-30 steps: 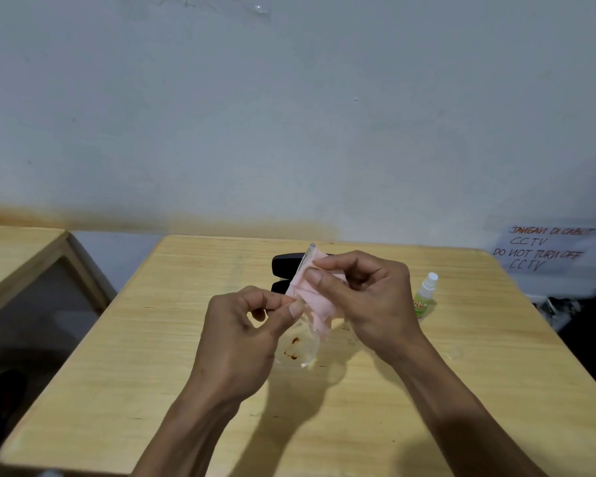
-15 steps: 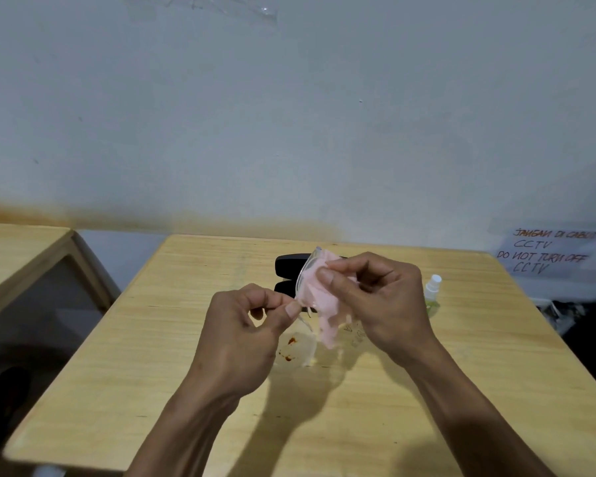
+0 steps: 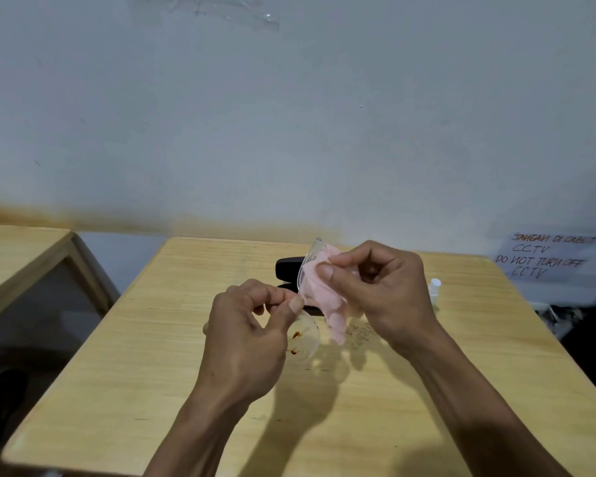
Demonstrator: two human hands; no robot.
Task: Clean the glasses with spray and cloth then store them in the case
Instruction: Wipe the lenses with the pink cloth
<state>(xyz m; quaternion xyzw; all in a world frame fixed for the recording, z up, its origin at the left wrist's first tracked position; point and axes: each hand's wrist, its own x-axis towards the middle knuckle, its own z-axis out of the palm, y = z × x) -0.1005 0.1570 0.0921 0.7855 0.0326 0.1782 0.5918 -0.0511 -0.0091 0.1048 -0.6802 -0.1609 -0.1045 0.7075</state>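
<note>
Left hand (image 3: 252,335) is pinching the clear glasses (image 3: 305,333) at the bridge, long axis running up and away, while the right hand (image 3: 379,290) is rubbing the upper lens through the pink cloth (image 3: 324,297) above the table (image 3: 117,373).

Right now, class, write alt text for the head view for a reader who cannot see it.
Over a wooden table, the right hand rubs a pink cloth on clear glasses, which the left hand pinches at the frame. A black case and a small spray bottle sit behind the hands.
</note>
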